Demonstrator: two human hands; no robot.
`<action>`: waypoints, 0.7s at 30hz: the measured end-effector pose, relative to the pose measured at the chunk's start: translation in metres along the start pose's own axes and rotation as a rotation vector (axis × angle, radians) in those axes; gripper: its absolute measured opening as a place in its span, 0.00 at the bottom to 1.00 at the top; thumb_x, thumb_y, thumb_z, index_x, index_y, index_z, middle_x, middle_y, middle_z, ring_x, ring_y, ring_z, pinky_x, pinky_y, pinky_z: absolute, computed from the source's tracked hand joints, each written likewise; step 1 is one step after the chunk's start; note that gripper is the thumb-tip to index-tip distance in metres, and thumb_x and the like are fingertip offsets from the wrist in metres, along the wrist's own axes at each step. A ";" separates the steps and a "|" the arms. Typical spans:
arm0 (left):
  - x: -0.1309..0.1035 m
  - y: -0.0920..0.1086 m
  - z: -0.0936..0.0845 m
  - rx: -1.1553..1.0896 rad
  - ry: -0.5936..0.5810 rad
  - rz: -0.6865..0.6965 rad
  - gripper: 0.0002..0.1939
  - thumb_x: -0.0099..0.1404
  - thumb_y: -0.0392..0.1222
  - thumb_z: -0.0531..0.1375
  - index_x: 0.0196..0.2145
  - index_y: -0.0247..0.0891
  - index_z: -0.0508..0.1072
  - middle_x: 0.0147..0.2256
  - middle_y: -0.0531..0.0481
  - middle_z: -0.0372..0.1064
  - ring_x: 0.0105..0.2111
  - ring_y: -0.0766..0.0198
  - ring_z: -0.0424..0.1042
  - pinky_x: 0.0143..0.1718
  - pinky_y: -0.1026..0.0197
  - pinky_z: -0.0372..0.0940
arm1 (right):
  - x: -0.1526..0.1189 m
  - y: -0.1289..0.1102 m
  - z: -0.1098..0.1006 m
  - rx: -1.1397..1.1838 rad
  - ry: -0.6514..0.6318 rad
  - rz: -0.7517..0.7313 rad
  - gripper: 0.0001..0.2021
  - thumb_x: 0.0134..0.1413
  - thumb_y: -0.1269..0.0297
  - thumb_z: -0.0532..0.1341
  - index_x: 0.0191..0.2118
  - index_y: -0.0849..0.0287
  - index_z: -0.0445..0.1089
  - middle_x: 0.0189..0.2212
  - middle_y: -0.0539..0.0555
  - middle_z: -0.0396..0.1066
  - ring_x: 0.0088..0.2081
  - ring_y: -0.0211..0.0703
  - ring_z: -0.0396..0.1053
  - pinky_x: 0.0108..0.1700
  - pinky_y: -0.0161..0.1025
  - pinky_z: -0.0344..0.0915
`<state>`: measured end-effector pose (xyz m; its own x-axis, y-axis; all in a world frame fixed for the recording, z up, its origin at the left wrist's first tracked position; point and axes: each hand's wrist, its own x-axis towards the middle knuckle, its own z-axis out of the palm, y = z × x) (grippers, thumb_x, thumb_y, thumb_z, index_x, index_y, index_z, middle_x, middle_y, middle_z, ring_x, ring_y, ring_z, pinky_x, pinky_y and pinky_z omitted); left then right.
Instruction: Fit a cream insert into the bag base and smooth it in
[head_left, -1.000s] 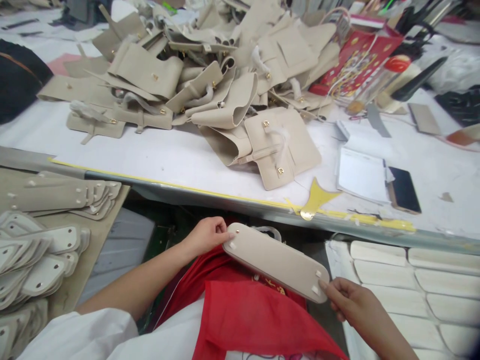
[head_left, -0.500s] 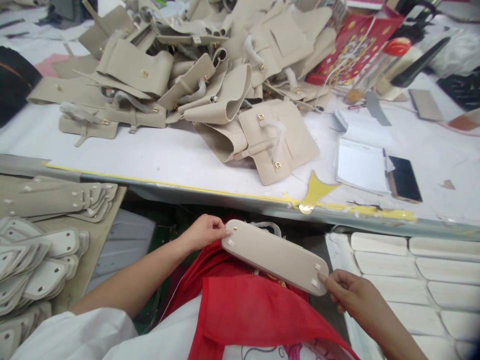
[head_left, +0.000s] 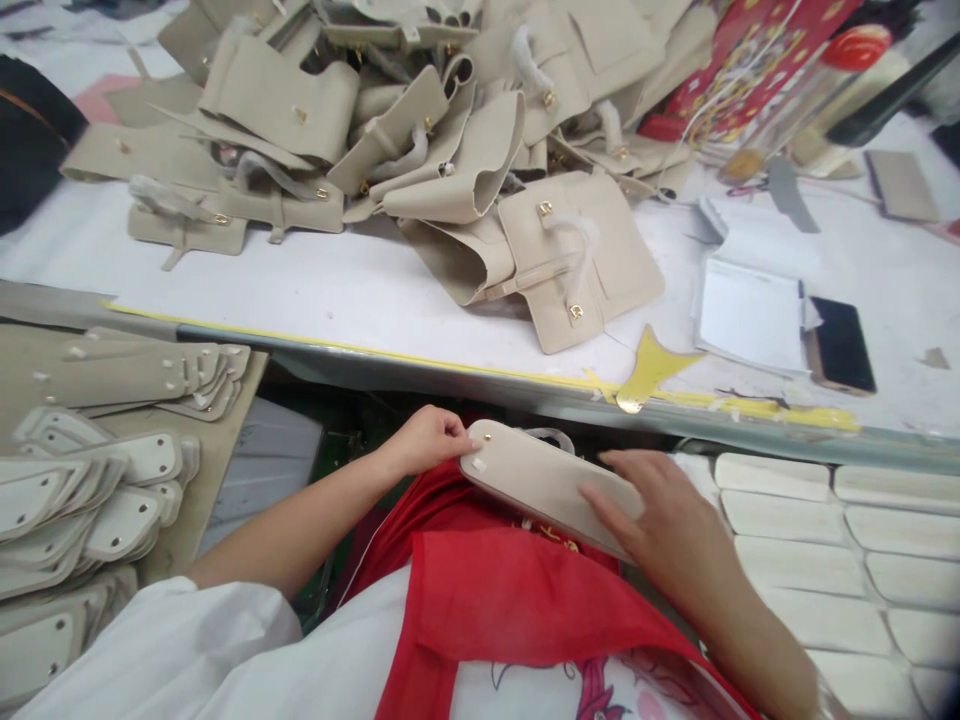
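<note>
Long beige round-ended panel [head_left: 532,475] is held above red apron [head_left: 510,600]. Hands apart: one end pinched by left hand [head_left: 431,440], other covered by right hand [head_left: 675,515], grip unclear. Likely positioning step; steady left pinch needed.

On the white tabletop [head_left: 300,290], an open notepad [head_left: 750,318] is laid out with a dark phone [head_left: 841,345] just beside it, and a yellow fishtail-shaped piece [head_left: 654,368] is set near the front edge. Farther back, a clear jar with a red lid [head_left: 856,48] is seen beside a red patterned bag [head_left: 742,75], while a black item [head_left: 30,140] is partly cut off at the view's left edge.
</note>
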<state>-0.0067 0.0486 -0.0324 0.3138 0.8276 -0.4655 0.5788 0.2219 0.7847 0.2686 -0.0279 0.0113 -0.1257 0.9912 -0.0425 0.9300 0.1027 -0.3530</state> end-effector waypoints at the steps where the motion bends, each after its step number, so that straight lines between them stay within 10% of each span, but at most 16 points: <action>1: 0.000 -0.001 0.000 -0.017 0.002 0.000 0.16 0.49 0.51 0.63 0.20 0.32 0.71 0.18 0.54 0.64 0.20 0.70 0.58 0.22 0.66 0.53 | 0.009 -0.018 0.010 0.018 -0.001 -0.139 0.23 0.52 0.49 0.56 0.50 0.60 0.64 0.47 0.61 0.67 0.48 0.52 0.65 0.48 0.46 0.62; 8: 0.000 -0.013 0.004 -0.141 0.031 -0.003 0.17 0.49 0.52 0.64 0.21 0.32 0.72 0.20 0.51 0.68 0.21 0.69 0.62 0.23 0.66 0.56 | 0.045 -0.080 0.073 0.004 -0.058 -0.243 0.37 0.41 0.50 0.64 0.55 0.68 0.58 0.51 0.67 0.62 0.52 0.59 0.59 0.52 0.51 0.56; 21: 0.001 -0.016 0.001 -0.183 0.002 0.027 0.17 0.49 0.51 0.63 0.20 0.32 0.71 0.20 0.52 0.67 0.21 0.69 0.62 0.22 0.67 0.56 | 0.051 -0.088 0.073 0.043 -0.083 -0.134 0.26 0.38 0.54 0.62 0.45 0.61 0.62 0.42 0.60 0.64 0.43 0.53 0.62 0.43 0.45 0.57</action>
<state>-0.0150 0.0449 -0.0460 0.3261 0.8354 -0.4425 0.4237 0.2893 0.8584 0.1548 0.0071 -0.0275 -0.2772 0.9584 -0.0685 0.8877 0.2282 -0.3999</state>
